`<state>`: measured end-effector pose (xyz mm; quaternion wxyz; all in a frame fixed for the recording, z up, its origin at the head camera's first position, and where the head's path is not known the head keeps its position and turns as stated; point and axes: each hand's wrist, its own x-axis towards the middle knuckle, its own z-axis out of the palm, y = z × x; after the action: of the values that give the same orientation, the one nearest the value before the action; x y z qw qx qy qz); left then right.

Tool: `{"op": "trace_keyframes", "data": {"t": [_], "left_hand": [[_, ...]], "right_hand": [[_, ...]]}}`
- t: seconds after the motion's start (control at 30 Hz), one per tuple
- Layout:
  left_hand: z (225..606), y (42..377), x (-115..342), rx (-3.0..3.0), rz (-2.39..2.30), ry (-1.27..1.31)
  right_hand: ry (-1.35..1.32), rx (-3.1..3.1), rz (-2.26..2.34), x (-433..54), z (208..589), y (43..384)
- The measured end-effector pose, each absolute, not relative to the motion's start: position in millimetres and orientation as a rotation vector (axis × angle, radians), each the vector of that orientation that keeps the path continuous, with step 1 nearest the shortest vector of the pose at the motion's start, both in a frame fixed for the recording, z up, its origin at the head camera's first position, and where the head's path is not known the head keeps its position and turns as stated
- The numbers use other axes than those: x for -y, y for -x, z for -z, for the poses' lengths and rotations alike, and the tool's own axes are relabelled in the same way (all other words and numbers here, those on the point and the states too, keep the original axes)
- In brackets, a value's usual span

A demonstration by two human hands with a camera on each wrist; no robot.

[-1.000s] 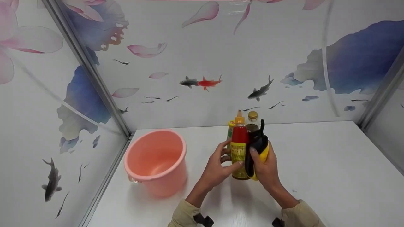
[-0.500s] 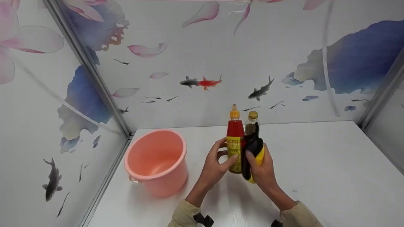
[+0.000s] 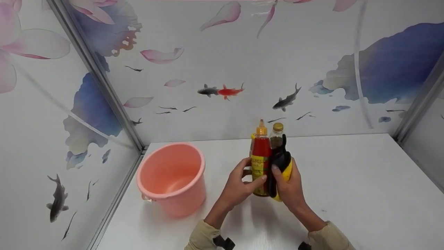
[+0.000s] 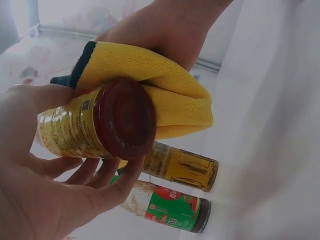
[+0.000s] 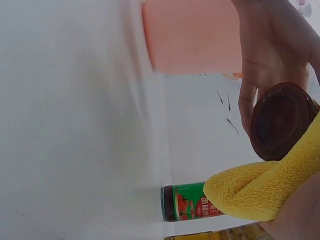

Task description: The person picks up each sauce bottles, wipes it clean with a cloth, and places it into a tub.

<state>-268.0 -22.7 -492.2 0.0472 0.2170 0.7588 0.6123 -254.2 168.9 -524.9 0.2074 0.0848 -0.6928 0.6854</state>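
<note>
My left hand (image 3: 237, 187) grips a squeeze bottle of red sauce (image 3: 261, 147) with a yellow label and an orange nozzle cap. In the left wrist view its dark red base tips toward the camera, and the fingers (image 4: 107, 182) curl around the lower side. My right hand (image 3: 292, 189) holds a folded cleaning cloth (image 3: 280, 158), black on one face and yellow on the other, against the bottle's right side. Fluffy yellow folds of the cloth (image 5: 245, 192) lie right at the bottle's base in the right wrist view.
Behind the hands stand a gold-capped bottle (image 3: 278, 139) with amber contents and a green-labelled bottle (image 4: 172, 207), mostly hidden in the head view. A pink bucket (image 3: 187, 196) stands at the left on the white table (image 3: 364, 194). Printed panels (image 3: 312, 52) border the table.
The sauce bottle rises and shifts left, then comes back down and right, nearly to where it was. The right hand with the cloth has moved slightly left. Bucket and standing bottles stay put.
</note>
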Motion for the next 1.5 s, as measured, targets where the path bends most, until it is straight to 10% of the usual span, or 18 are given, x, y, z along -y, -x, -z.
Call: {"op": "trace_keyframes", "data": {"t": [1.5], "left_hand": [[489.2,272.0,23.5,-2.272,-2.024,-0.581]], "right_hand": [[-0.222,1.961,-1.91,-168.1,524.3,253.9]]}}
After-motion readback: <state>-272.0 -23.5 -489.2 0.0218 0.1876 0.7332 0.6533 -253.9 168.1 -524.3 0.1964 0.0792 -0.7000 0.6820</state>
